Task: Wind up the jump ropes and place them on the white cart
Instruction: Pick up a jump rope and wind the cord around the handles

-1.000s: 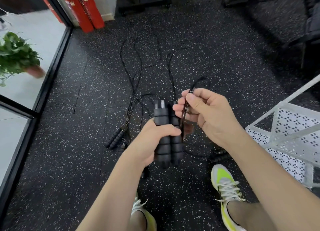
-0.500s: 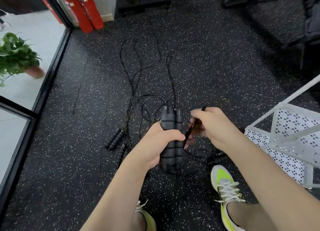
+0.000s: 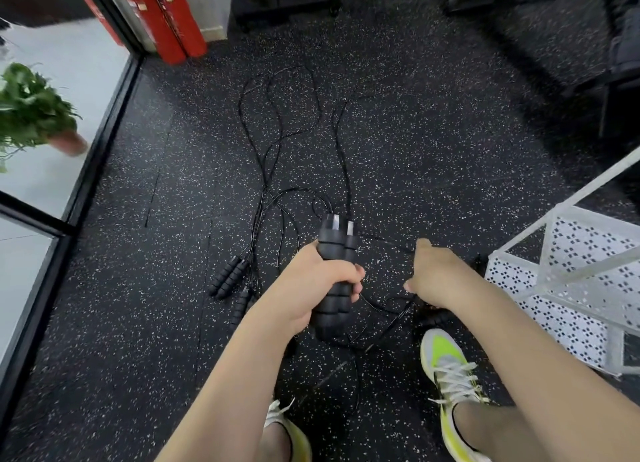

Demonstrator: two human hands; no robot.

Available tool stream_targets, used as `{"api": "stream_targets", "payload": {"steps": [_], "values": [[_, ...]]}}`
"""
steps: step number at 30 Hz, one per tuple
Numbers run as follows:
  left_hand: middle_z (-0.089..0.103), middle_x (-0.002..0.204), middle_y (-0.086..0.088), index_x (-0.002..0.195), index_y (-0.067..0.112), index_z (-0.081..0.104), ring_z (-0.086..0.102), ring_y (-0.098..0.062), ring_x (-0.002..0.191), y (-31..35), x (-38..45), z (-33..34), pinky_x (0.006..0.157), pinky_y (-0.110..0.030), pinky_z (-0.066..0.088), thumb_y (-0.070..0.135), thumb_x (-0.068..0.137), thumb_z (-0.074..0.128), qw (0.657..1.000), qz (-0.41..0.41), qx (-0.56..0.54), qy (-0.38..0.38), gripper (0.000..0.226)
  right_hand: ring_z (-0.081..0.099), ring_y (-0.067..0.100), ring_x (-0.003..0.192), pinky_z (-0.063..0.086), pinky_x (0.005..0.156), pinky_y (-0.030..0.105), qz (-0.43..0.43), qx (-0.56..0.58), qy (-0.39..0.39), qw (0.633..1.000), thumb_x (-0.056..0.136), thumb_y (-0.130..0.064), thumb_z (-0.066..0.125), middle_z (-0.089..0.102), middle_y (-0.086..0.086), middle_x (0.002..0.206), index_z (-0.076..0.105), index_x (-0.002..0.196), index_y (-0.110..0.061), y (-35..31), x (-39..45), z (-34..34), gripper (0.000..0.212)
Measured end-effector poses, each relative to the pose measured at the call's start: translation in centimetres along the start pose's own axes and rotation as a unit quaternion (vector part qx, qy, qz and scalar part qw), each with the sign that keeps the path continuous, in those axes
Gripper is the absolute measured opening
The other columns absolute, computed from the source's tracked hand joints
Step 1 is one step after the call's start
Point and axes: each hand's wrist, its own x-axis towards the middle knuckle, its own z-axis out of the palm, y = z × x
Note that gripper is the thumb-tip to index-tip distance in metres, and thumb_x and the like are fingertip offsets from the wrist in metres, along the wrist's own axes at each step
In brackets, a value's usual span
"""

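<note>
I have the first jump rope's paired handles upright in my left hand, fingers wrapped tight around them. My right hand is out to the right, pulling the cord taut; it looks closed on the cord, though its fingers are turned away from me. Winding is only begun, I judge: most of the cord trails far across the speckled floor. Another rope's handles lie on the floor to the left, untouched. Nothing that I can see sits on the white cart yet. The cart's rail stands just right of my right hand, so the swing is tight there; the floor ahead is open, with loose cord near my shoes.
</note>
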Motion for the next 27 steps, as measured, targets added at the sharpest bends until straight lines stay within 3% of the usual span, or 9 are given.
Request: {"api": "stream_targets", "payload": {"steps": [2, 5, 9, 13, 16, 18, 20, 23, 27], "values": [[0.068, 0.086, -0.013, 0.099, 0.0, 0.064, 0.061, -0.025, 0.072, 0.0, -0.1, -0.2, 0.078, -0.041, 0.055, 0.005, 0.068, 0.069, 1.0, -0.004, 0.014, -0.017, 0.032, 0.058, 0.026, 0.091, 0.048, 0.076, 0.036, -0.046, 0.064, 0.039, 0.996, 0.098, -0.021, 0.064, 0.062, 0.011, 0.113, 0.034, 0.144, -0.012, 0.1, 0.2, -0.1, 0.056], [0.065, 0.085, -0.015, 0.109, -0.003, 0.065, 0.059, -0.027, 0.071, -0.1, -0.3, -0.4, 0.075, -0.042, 0.054, 0.0, 0.071, 0.066, 0.998, -0.021, 0.03, -0.054, 0.038, 0.06, 0.018, 0.101, 0.05, 0.086, 0.035, -0.19, 0.166, 0.106, 0.962, 0.098, -0.021, 0.064, 0.062, -0.003, 0.115, 0.028, 0.155, -0.029, -0.5, -0.4, -0.3, 0.067], [0.062, 0.075, -0.016, 0.089, 0.001, 0.069, 0.057, -0.029, 0.072, 0.0, -0.8, -0.5, 0.079, -0.045, 0.044, 0.002, 0.073, 0.066, 0.99, -0.028, 0.097, -0.103, 0.017, 0.029, 0.015, 0.136, 0.036, 0.111, 0.038, -0.317, 0.142, 0.144, 0.927, 0.09, 0.005, 0.055, 0.037, -0.006, 0.148, 0.039, 0.149, -0.042, -1.4, -1.4, -0.5, 0.077], [0.056, 0.082, -0.022, 0.086, 0.009, 0.071, 0.038, -0.039, 0.083, -0.1, -0.7, -1.2, 0.079, -0.052, 0.026, 0.002, 0.069, 0.068, 0.986, -0.056, 0.103, -0.116, 0.019, 0.02, 0.017, 0.14, 0.029, 0.115, 0.043, -0.333, 0.123, 0.211, 0.911, 0.083, 0.002, 0.062, 0.03, -0.007, 0.151, 0.059, 0.115, -0.034, -1.4, -1.9, -0.8, 0.048], [0.061, 0.084, -0.015, 0.09, 0.011, 0.068, 0.044, -0.032, 0.08, 0.0, -0.6, -1.6, 0.077, -0.047, 0.034, 0.003, 0.066, 0.067, 0.984, -0.043, 0.133, -0.108, 0.026, 0.034, 0.003, 0.123, 0.028, 0.119, 0.043, -0.354, 0.129, 0.207, 0.903, 0.085, -0.004, 0.066, 0.05, -0.013, 0.132, 0.053, 0.107, -0.031, -1.3, -2.2, -1.3, 0.036], [0.064, 0.076, -0.002, 0.089, 0.012, 0.066, 0.051, -0.023, 0.07, 0.3, -0.5, -1.6, 0.071, -0.037, 0.041, 0.001, 0.064, 0.063, 0.985, -0.013, 0.158, -0.073, 0.027, 0.047, -0.002, 0.103, 0.04, 0.111, 0.039, -0.341, 0.153, 0.169, 0.912, 0.09, -0.016, 0.067, 0.058, -0.023, 0.11, 0.052, 0.113, -0.032, -1.3, -2.8, -1.7, 0.031], [0.062, 0.071, 0.0, 0.084, 0.015, 0.066, 0.05, -0.02, 0.066, 0.3, -0.2, -1.7, 0.068, -0.034, 0.04, 0.002, 0.064, 0.062, 0.985, 0.008, 0.17, -0.039, 0.024, 0.06, 0.002, 0.096, 0.053, 0.091, 0.04, -0.342, 0.178, 0.151, 0.91, 0.093, -0.028, 0.064, 0.062, -0.022, 0.103, 0.048, 0.114, -0.037, -1.3, -3.2, -1.8, 0.027], [0.058, 0.065, -0.002, 0.08, 0.014, 0.06, 0.048, -0.017, 0.055, 0.1, 0.0, -1.4, 0.059, -0.03, 0.04, 0.005, 0.073, 0.072, 0.989, 0.03, 0.143, 0.0, 0.016, 0.062, 0.003, 0.087, 0.053, 0.08, 0.038, -0.357, 0.202, 0.164, 0.897, 0.098, -0.039, 0.059, 0.064, -0.019, 0.098, 0.048, 0.116, -0.04, -1.3, -3.3, -1.6, 0.022], [0.065, 0.076, -0.005, 0.101, 0.008, 0.068, 0.058, -0.021, 0.066, 0.5, 0.3, -0.9, 0.063, -0.032, 0.051, 0.017, 0.085, 0.083, 0.994, 0.073, -0.026, 0.081, 0.024, 0.061, -0.007, 0.088, 0.044, 0.081, 0.012, -0.403, 0.258, 0.265, 0.838, 0.106, -0.03, 0.049, 0.066, -0.022, 0.1, 0.058, 0.136, -0.023, -2.0, -3.5, -0.6, 0.033]]}}
